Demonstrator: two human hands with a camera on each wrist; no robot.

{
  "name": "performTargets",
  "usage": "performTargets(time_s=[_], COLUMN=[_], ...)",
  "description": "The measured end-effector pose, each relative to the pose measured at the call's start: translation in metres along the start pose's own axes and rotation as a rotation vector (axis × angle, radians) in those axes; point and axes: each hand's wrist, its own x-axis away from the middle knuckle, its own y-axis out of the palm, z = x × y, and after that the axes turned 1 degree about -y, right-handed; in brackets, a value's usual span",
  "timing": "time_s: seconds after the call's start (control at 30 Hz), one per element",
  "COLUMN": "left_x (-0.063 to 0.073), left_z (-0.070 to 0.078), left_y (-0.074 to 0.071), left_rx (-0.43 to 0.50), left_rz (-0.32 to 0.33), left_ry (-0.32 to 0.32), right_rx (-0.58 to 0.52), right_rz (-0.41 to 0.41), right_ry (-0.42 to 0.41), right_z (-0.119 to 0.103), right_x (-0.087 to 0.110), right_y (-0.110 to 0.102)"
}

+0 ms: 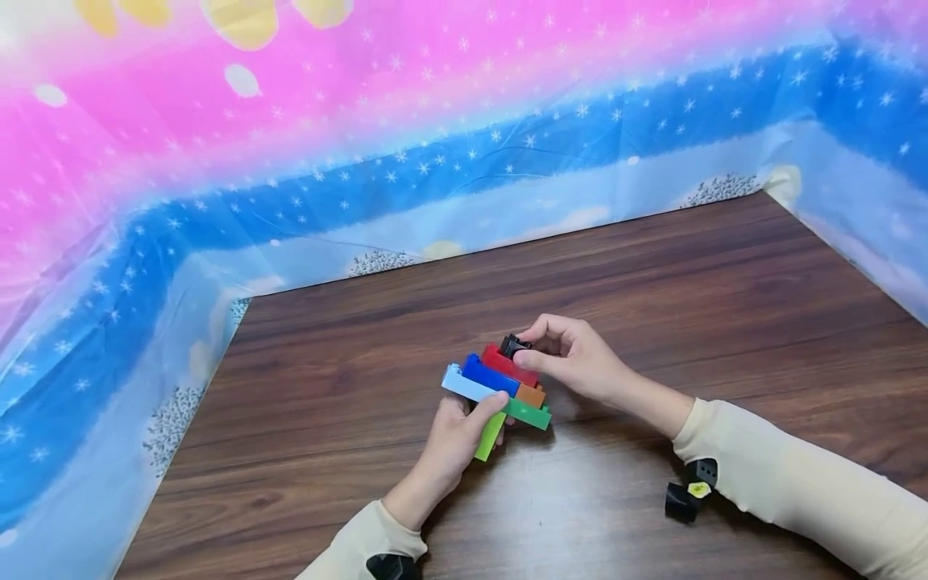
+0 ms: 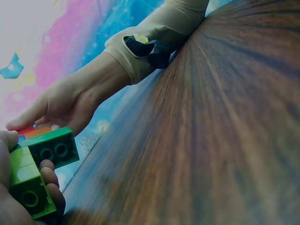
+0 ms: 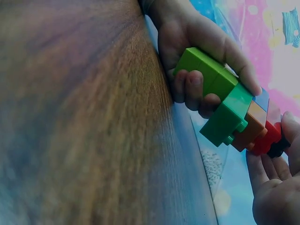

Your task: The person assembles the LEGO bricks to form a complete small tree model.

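Between the two hands is a built stack of toy building bricks. My left hand [image 1: 457, 435] grips it low down, fingers curled round the lime green bricks [image 3: 206, 72], thumb on the light blue brick [image 1: 467, 385]. Beside the light blue one lies a green brick [image 1: 531, 414]. Over these come a dark blue brick [image 1: 491, 375] and an orange brick [image 1: 531, 395], then a red brick [image 1: 507, 364]. At the stack's far end my right hand [image 1: 580, 358] pinches a black brick [image 1: 513, 345] between thumb and fingers, right at the red brick.
A dark wood-grain table [image 1: 348, 362] lies below the hands. Behind it and along its sides hangs a pink and blue cloth [image 1: 449, 153] with white snowflakes. Each sleeve carries a black wrist camera, such as the one on the right sleeve [image 1: 685, 501].
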Motion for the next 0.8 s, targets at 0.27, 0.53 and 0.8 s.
performTargets(time_s=[0.27, 0.53, 0.8], left_x=[-0.002, -0.003, -0.003], left_z=[-0.001, 0.001, 0.004], left_y=[0.002, -0.004, -0.008], left_rx=[-0.004, 0.096, 0.174], left_rz=[-0.023, -0.021, -0.11], left_ry=[0.017, 0.031, 0.01], right_rx=[0.039, 0.136, 0.078], right_rz=[0.04, -0.07, -0.246], right_ry=[-0.043, 0.021, 0.216], right_z=[0.001, -0.009, -0.006], right_x=[0.002, 0.003, 0.014], right_y=[-0.002, -0.005, -0.013])
